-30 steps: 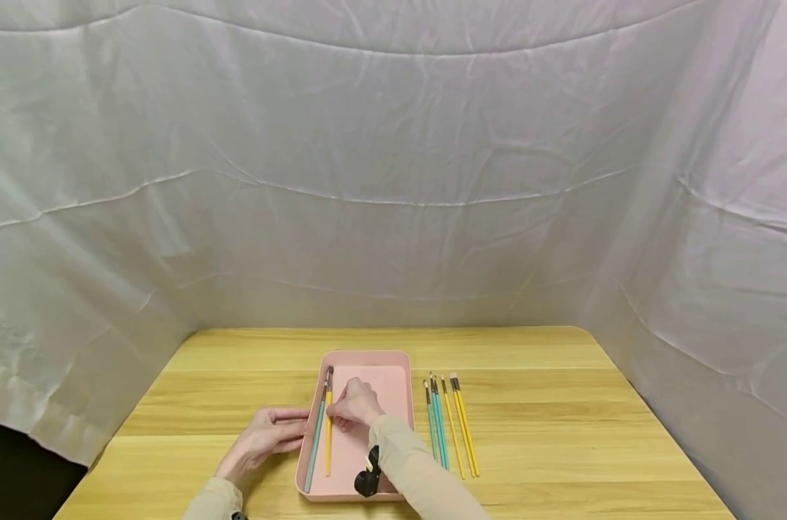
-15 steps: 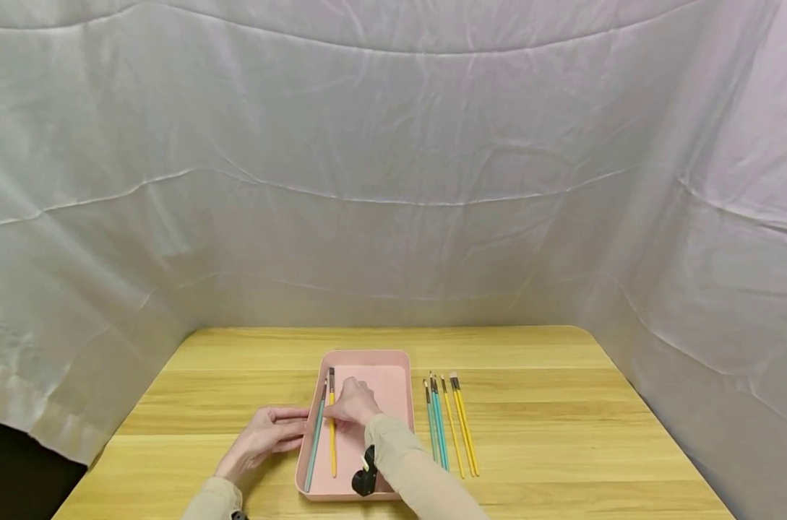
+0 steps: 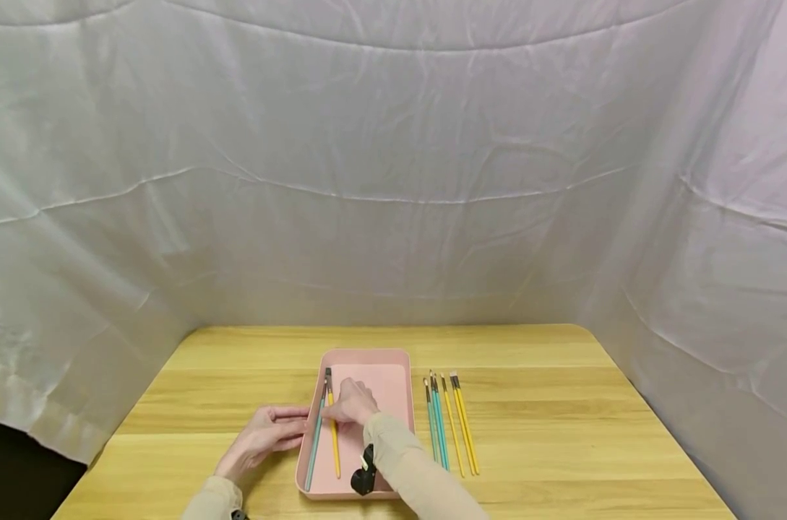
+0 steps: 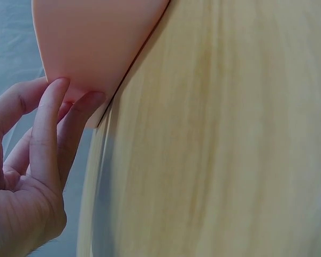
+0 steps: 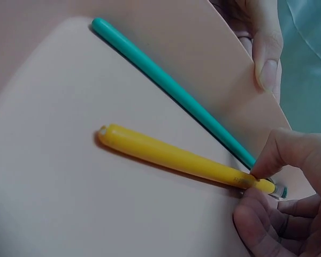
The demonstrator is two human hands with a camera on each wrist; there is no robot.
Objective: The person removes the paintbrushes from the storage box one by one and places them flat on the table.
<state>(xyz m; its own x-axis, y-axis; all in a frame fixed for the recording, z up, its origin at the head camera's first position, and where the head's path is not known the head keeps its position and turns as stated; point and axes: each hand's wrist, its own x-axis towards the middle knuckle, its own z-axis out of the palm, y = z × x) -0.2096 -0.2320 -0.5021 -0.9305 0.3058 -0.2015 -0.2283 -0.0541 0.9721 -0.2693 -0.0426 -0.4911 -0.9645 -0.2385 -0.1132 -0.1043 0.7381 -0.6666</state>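
Note:
Inside the pink tray point(image 3: 386, 390), my right hand point(image 3: 350, 403) pinches a yellow paintbrush point(image 5: 171, 158) between thumb and fingers, near its metal collar. That brush slants, its dark bristles toward the far left corner. Close along the tray's left wall lies a teal paintbrush point(image 3: 314, 448), its bristle end right beside the yellow one. My left hand point(image 3: 263, 437) is outside the tray, fairly straight fingertips resting on its left wall; in the left wrist view the fingers point(image 4: 45, 134) touch the pink side near a corner.
Right of the tray, several more paintbrushes lie side by side on the wooden table point(image 3: 549, 419): teal ones point(image 3: 439, 433) and yellow ones point(image 3: 465, 430), bristles pointing away. A grey-white curtain point(image 3: 393, 253) hangs behind and at both sides.
Over the last second the yellow paintbrush's near end has swung right, and its bristle end has shifted slightly left toward the teal brush. My right hand moved slightly left; the left hand stayed put.

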